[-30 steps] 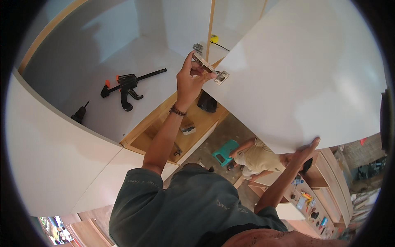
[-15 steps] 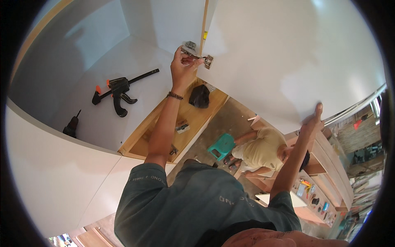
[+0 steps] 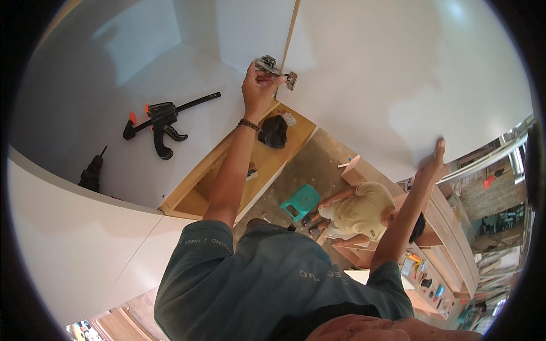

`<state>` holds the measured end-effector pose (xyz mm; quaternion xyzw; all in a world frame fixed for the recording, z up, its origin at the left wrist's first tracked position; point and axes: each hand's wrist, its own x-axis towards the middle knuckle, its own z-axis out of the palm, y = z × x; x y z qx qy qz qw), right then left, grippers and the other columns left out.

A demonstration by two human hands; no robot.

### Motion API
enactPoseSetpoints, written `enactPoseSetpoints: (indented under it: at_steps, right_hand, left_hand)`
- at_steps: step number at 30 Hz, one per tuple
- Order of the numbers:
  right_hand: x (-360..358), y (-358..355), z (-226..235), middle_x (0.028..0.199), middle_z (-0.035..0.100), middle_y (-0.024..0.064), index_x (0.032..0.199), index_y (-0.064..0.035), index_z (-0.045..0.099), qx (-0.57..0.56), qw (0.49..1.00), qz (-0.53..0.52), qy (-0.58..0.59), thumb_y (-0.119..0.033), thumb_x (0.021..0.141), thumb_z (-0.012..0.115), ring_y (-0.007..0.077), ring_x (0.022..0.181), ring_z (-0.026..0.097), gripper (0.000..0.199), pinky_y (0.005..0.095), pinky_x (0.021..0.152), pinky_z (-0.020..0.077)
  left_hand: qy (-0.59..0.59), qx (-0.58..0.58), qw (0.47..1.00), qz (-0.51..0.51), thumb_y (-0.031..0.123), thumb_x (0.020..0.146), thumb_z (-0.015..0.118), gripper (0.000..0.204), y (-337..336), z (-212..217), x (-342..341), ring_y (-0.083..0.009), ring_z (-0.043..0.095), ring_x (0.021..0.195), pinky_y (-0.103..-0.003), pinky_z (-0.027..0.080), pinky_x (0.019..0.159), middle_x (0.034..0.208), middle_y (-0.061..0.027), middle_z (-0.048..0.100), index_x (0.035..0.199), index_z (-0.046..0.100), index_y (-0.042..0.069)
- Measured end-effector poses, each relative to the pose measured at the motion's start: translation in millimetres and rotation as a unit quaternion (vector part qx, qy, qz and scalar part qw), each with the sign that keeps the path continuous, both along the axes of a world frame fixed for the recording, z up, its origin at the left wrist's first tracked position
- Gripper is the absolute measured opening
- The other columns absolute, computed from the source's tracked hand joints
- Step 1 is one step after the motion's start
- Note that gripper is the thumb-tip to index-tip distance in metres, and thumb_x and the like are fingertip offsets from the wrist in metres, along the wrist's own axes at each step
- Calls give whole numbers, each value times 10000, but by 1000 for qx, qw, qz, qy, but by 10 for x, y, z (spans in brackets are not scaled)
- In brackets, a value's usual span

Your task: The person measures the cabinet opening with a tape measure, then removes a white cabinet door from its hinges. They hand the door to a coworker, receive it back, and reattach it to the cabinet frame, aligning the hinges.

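My left hand [image 3: 259, 90] reaches up to a metal cabinet hinge [image 3: 269, 63], fingers closed around its arm. The hinge's cup end rests against the edge of a large white door panel [image 3: 364, 79], beside the cabinet's upright partition. Lower on the right, my right hand [image 3: 433, 165] grips the panel's lower edge, thumb flat on its face and the other fingers hidden behind it. On the cabinet's white shelf left of my left hand lie a black bar clamp [image 3: 165, 120] with orange tips and a dark drill [image 3: 91, 174] with its bit pointing up.
A black plastic bag [image 3: 274, 133] lies on the wooden ledge [image 3: 298, 124] under my left hand. Below are a green stool [image 3: 301, 200] and a crouching person [image 3: 364, 211] in a tan shirt. Near that person, a wooden piece [image 3: 424, 278] holds tools and small items.
The view has shifted slightly. My left hand and the hinge sit a little farther right against the panel edge; both holds stay the same. The person below stays crouched.
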<state>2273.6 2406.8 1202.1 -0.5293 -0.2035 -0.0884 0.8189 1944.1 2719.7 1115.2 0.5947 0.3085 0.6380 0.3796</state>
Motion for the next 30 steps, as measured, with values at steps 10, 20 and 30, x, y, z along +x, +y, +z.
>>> enactPoseSetpoints:
  at_steps: [10, 20, 30]
  right_hand:
    - [136, 136, 87, 1005, 682, 132, 1097, 111, 654, -6, 1000, -19, -19, -341, 719, 883, 226, 828, 657, 632, 355, 736, 543]
    - [248, 202, 197, 1096, 662, 155, 1161, 116, 620, -22, 1000, 4, -8, -323, 720, 883, 249, 936, 649, 676, 371, 820, 536]
    - [385, 354, 222, 1113, 657, 189, 1163, 152, 601, -5, 999, 26, -19, -321, 749, 872, 242, 956, 647, 685, 359, 841, 535]
  left_hand:
    - [-40, -2, 999, 12, 124, 720, 885, 843, -18, 45, 62, -121, 618, 867, -257, 525, 782, 942, -72, 641, 1403, 433, -77]
    - [-76, 18, 997, 16, 71, 719, 880, 829, 102, -67, 128, -105, 615, 849, -244, 520, 759, 904, -61, 640, 1401, 431, -73]
    - [-132, -3, 986, 98, 75, 697, 896, 855, -42, -49, 272, -115, 643, 809, -245, 538, 732, 939, -95, 703, 1424, 461, -38]
